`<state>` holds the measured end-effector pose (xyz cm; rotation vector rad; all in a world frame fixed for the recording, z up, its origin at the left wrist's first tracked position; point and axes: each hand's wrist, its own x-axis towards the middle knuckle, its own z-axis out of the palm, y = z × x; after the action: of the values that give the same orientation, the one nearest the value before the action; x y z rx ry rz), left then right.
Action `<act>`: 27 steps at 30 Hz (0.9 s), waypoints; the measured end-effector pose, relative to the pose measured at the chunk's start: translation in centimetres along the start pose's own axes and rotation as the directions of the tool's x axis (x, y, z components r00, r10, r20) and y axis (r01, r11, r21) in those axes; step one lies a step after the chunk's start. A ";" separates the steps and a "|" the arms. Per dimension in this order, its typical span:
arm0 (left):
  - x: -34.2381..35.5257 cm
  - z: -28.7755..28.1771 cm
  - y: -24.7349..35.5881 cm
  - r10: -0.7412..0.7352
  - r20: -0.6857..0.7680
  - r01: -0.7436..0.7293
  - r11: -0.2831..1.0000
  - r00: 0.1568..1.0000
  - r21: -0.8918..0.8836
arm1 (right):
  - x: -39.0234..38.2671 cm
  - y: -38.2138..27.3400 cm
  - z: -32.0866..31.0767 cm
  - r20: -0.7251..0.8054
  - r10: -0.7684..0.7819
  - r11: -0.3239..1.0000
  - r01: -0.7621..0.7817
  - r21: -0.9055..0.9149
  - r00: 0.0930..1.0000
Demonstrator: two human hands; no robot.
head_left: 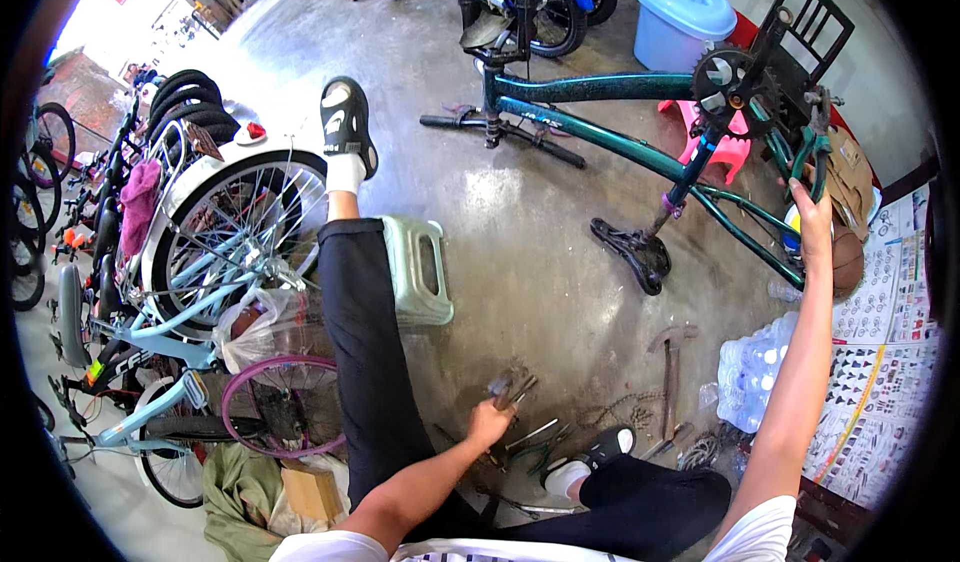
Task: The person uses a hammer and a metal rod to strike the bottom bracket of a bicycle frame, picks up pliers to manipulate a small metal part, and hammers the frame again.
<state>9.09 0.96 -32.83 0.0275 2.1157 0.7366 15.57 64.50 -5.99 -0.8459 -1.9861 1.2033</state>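
**CAUTION: Slip and Trip Hazards**

The left hand (pixel 490 422), lower centre, grips a blurred metal tool (pixel 514 389). The right hand (pixel 814 218), at right, grips a green-handled tool (pixel 820 166) beside the rear of the teal bicycle frame (pixel 610 88), upper right. A slipping grip could scratch paint or jar the frame; hammer (pixel 671 392) and chain (pixel 628 408), lower centre-right, could trip a shifted foot.

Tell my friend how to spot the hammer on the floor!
Find the big green bike frame, upside down on the right. Below its black seat in the picture, left of the clear bottles, lies the hammer. Unlike tools around it, it makes a T: long brown handle, head across the far end.
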 end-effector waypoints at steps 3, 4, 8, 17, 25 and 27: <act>2.1 -0.2 -1.3 -0.161 -0.036 0.163 0.983 0.986 0.084 | -1.9 -0.7 0.1 0.042 0.007 0.998 -0.005 -0.059 0.999; 2.6 -0.8 -1.0 -0.140 -0.094 0.150 0.981 0.986 0.121 | -2.5 -1.0 0.2 0.055 0.003 0.995 0.003 -0.096 0.999; 4.5 -2.6 -2.8 -0.300 -0.143 0.320 0.934 0.943 0.155 | -5.7 -2.9 1.6 0.065 0.026 0.991 -0.017 -0.134 0.998; 3.7 -4.8 -1.9 -0.559 -0.002 0.551 0.819 0.830 -0.157 | -10.0 -3.1 3.5 -0.025 -0.060 0.956 0.050 -0.290 0.998; 2.1 -4.6 1.1 -0.289 -0.509 0.487 0.816 0.811 0.312 | -12.5 -2.0 5.2 -0.128 -0.028 0.912 -0.027 -0.409 0.991; 1.6 -5.9 3.7 -0.116 -0.496 0.347 0.847 0.860 0.403 | -13.2 -3.2 6.3 -0.164 -0.052 0.875 -0.034 -0.483 0.985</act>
<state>2.80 1.57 -29.49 -0.1546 2.6489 0.0393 17.50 49.81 -8.01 -1.1397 -2.1726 0.5941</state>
